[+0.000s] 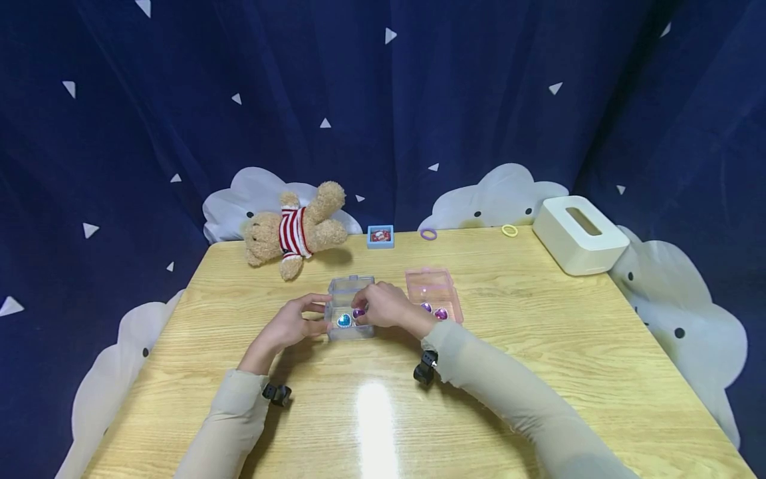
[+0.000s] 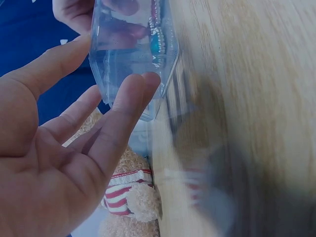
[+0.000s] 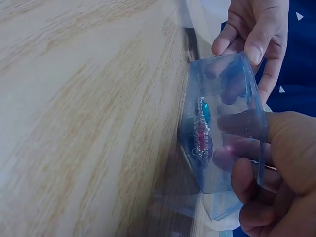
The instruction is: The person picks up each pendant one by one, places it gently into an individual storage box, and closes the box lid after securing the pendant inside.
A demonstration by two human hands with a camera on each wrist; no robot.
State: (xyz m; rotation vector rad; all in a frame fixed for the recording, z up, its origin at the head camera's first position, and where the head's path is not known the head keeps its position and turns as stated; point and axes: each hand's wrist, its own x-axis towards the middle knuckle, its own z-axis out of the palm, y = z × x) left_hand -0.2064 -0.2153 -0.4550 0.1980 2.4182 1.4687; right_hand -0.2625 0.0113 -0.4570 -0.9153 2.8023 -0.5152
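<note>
A clear bluish plastic box (image 1: 350, 334) stands with its lid raised on the table. In it lie a teal heart-shaped gem (image 1: 344, 320) with a silver beaded edge and, seen through its wall in the right wrist view, a pink gem (image 3: 201, 136). My left hand (image 1: 289, 324) touches the box's left side, fingers and thumb mostly straight. My right hand (image 1: 385, 306) reaches inside, thumb and finger around a purple gem (image 1: 358, 313); the hand partly hides it. Right of it, a pink clear box (image 1: 457, 303) stands with its lid up, holding purple gems (image 1: 441, 314).
A teddy bear (image 1: 293, 229) in a striped shirt lies at the back left. Along the back edge are a small blue framed picture (image 1: 380, 237), a purple ring (image 1: 428, 234) and a yellow ring (image 1: 509, 230). A white tissue box (image 1: 580, 236) stands at the back right.
</note>
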